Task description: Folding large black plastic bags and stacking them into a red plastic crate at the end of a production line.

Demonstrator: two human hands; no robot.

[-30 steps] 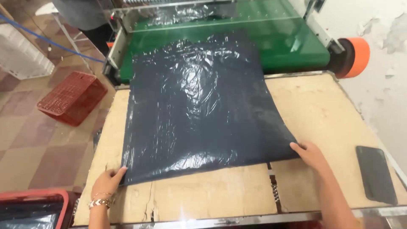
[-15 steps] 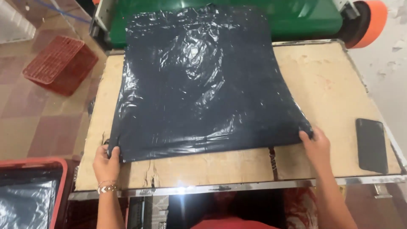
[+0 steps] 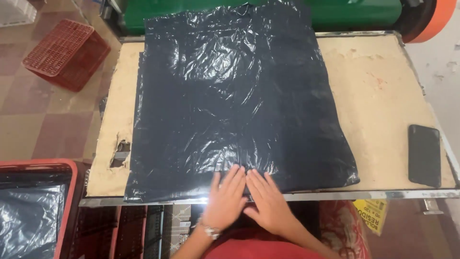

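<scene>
Small plastic-bag workshop: a worn wooden desk (image 3: 383, 96) with a metal rim adjoins a green machine (image 3: 335, 12) behind it; a red crate (image 3: 64, 52) lies on the tiled floor (image 3: 38, 129) left of the desk.

Your left hand (image 3: 225, 200) and right hand (image 3: 269, 203) lie flat, side by side, on the near edge of the glossy black plastic sheet (image 3: 235, 96) spread across the worn tan surface (image 3: 383, 91).

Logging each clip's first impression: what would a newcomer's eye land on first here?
A big glossy black plastic sheet covers most of the worn wooden table. Both hands, left hand and right hand, lie flat, side by side, on its near edge. A dark phone sits at the table's right edge; a red crate stands on the floor upper left.
</scene>
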